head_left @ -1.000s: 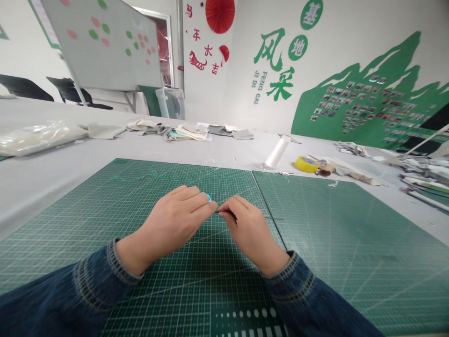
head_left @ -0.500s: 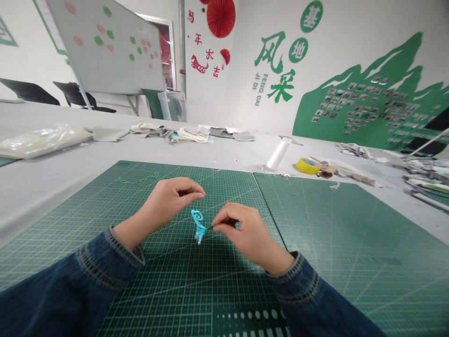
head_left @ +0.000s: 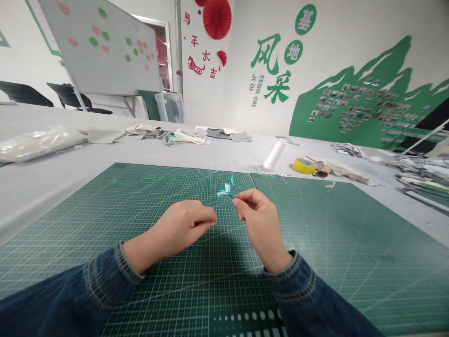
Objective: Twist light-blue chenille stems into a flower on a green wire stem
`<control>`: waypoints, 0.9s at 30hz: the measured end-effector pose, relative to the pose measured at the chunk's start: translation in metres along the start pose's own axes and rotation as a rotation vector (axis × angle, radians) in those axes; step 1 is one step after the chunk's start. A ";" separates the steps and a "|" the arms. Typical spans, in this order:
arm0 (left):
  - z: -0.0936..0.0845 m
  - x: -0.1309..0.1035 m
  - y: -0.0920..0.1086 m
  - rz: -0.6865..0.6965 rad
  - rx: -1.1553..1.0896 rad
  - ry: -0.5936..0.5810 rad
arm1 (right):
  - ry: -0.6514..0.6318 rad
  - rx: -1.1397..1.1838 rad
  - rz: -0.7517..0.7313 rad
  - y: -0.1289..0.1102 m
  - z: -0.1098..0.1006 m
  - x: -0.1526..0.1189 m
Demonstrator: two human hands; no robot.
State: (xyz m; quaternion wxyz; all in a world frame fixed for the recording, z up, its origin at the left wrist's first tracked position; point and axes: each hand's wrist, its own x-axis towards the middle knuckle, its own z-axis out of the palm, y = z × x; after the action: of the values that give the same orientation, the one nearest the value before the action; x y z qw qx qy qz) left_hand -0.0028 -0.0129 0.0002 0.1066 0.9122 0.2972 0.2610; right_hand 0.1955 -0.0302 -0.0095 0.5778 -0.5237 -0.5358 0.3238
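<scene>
A small light-blue and white flower-like piece (head_left: 226,189) with a short dark green stem is raised over the green cutting mat (head_left: 164,290). My right hand (head_left: 261,224) pinches the stem between thumb and fingertips, and the blue part points up and away from me. To the left and slightly lower, my left hand (head_left: 177,228) is closed in a pinch, apart from the piece. Whatever its fingertips may hold is too small or hidden to make out. Thin green threads (head_left: 152,178) lie on the mat's far left part.
A second green mat (head_left: 336,234) adjoins on the right. Behind the mats stand a white thread cone (head_left: 274,155), a yellow tape roll (head_left: 304,165) and several fabric scraps (head_left: 191,135). A clear plastic bag (head_left: 38,144) lies at left, with more fabric (head_left: 430,173) at far right.
My right hand has lifted and turned the blue piece, so it now points up and away. My left hand has moved lower and slightly right. The view has shifted slightly.
</scene>
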 end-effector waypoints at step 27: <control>-0.021 0.002 -0.033 -0.312 -0.425 0.175 | -0.552 -0.050 -0.113 -0.018 0.002 -0.011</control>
State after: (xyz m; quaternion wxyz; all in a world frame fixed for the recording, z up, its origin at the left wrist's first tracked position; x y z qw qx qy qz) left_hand -0.0295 0.0155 0.0072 0.3083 0.7867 0.3807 0.3756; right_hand 0.1883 -0.0440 0.0045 0.4140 -0.3988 -0.7091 0.4083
